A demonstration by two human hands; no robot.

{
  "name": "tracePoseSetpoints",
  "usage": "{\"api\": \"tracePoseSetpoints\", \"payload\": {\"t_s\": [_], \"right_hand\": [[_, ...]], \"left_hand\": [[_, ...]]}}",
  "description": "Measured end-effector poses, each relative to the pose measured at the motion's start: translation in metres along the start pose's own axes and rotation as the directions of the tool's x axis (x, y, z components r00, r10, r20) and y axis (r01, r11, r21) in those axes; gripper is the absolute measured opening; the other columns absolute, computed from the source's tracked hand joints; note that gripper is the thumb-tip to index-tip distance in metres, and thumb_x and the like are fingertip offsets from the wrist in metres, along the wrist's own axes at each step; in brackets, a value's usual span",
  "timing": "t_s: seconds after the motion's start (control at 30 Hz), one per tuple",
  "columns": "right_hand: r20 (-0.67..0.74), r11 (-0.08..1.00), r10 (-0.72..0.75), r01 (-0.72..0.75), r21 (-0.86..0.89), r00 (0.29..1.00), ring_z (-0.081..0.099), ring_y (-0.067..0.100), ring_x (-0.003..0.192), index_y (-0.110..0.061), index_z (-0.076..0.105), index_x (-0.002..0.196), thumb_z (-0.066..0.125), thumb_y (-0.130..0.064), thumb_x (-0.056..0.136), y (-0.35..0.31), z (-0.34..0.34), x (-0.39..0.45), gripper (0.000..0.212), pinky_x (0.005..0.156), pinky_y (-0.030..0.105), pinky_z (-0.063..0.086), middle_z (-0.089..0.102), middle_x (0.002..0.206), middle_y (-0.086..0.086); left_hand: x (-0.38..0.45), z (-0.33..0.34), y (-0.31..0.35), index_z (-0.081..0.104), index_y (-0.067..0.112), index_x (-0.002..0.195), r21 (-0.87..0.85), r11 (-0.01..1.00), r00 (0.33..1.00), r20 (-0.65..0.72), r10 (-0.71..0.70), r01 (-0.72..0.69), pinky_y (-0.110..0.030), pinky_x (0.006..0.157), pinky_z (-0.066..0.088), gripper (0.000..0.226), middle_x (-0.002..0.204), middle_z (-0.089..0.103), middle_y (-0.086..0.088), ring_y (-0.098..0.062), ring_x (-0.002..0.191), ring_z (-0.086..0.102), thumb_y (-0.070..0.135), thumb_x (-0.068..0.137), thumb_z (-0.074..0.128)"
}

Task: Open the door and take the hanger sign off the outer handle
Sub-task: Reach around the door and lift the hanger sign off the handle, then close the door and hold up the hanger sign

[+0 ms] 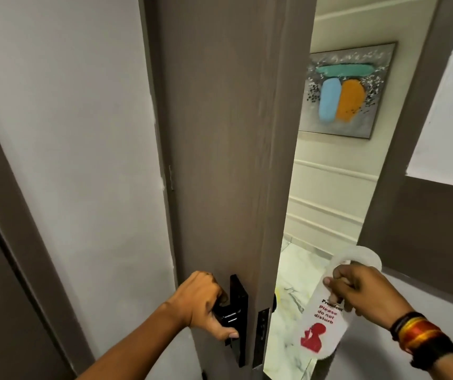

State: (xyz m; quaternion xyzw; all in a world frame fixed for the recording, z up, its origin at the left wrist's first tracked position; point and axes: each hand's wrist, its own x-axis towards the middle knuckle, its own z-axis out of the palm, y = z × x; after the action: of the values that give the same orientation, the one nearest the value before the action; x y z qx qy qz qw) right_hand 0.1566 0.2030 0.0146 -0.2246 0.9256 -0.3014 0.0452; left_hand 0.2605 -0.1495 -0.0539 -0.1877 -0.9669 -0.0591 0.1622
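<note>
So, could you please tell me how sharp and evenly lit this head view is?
Head view: wide-angle bending bows the door edge; the hanger sign text is soft yet readable; its top loop is smeared; the lighting is dim and warm, without harsh glare.

Brown door [228, 149] ajar, black inner handle [226, 315]; white red-print hanger sign [326, 316] off, tilted
</note>
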Motion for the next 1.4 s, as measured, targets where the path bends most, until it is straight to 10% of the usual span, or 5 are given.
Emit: {"api": "tracePoseSetpoints", "payload": {"t_s": [0.3,0.67,1.4], "right_hand": [[-0.161,0.98,0.075,-0.102,-0.171,0.984,0.067,0.008,0.047,-0.014,0.065,0.068,0.069,-0.047,0.093,0.003,-0.024,-0.006,0.041,0.063,0.04,0.063,0.073,0.054,0.0],[-0.261,0.945,0.197,-0.254,-0.206,0.945,0.065,0.016,0.053,-0.008,0.069,0.068,0.071,-0.043,0.094,0.031,-0.062,-0.02,0.043,0.066,0.042,0.063,0.072,0.058,0.003],[-0.367,0.948,0.205,-0.277,-0.156,0.907,0.066,0.017,0.06,-0.021,0.063,0.053,0.074,-0.039,0.093,0.048,-0.102,-0.002,0.045,0.071,0.038,0.06,0.068,0.053,-0.001]], "left_hand": [[0.046,0.048,0.03,0.038,0.007,0.05,-0.316,0.912,0.961,-0.009,-0.278,0.261,-0.05,0.058,0.032,0.085,0.05,0.029,-0.004,-0.016,0.051,0.025,0.089,0.063,0.059],[0.121,0.101,0.067,0.04,0.02,0.059,-0.662,0.574,0.82,0.11,-0.562,0.483,-0.03,0.052,0.031,0.074,0.059,0.041,0.006,-0.011,0.054,0.039,0.089,0.045,0.064],[0.234,0.13,0.088,0.038,0.019,0.059,-0.625,0.588,0.809,0.123,-0.575,0.513,-0.033,0.057,0.037,0.073,0.057,0.045,0.003,-0.016,0.055,0.045,0.088,0.066,0.064]]}}
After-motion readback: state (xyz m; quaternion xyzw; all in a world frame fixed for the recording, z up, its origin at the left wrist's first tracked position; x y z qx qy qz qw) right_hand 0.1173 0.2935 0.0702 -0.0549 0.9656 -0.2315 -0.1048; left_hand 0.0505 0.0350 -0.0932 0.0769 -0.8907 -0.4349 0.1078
